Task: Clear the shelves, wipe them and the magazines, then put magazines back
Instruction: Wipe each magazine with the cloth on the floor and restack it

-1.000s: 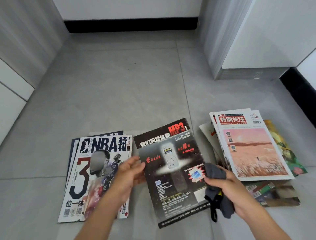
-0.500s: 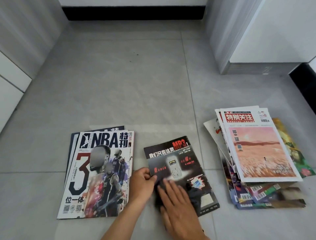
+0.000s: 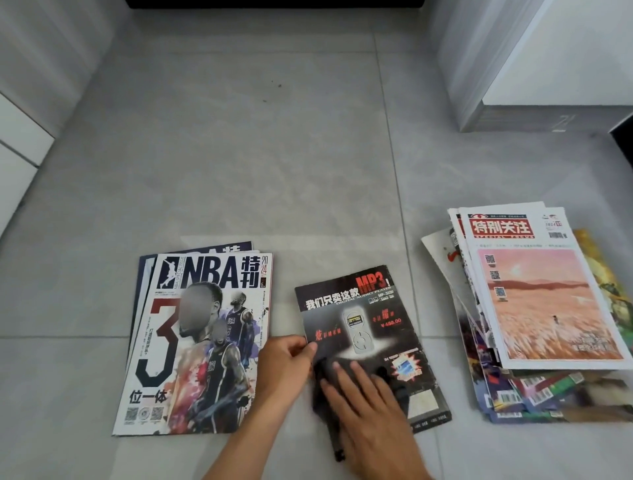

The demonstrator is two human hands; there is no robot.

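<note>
Dark cloth (image 3: 322, 387) mostly hidden under flat right hand (image 3: 363, 411); left hand (image 3: 287, 363) grip pinching magazine (image 3: 370, 329) edge.

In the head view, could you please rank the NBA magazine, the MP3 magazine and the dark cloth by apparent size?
1. NBA magazine
2. MP3 magazine, nearly as large
3. Dark cloth, mostly hidden under the right hand, so unsure

One head-worn view only, looking forward and steeply down onto the grey tiled floor (image 3: 260, 164); it sits close above the black MP3 magazine (image 3: 370, 329), which lies low and centre; beyond that magazine the floor runs to a black skirting (image 3: 274, 3) at the top edge.
</note>
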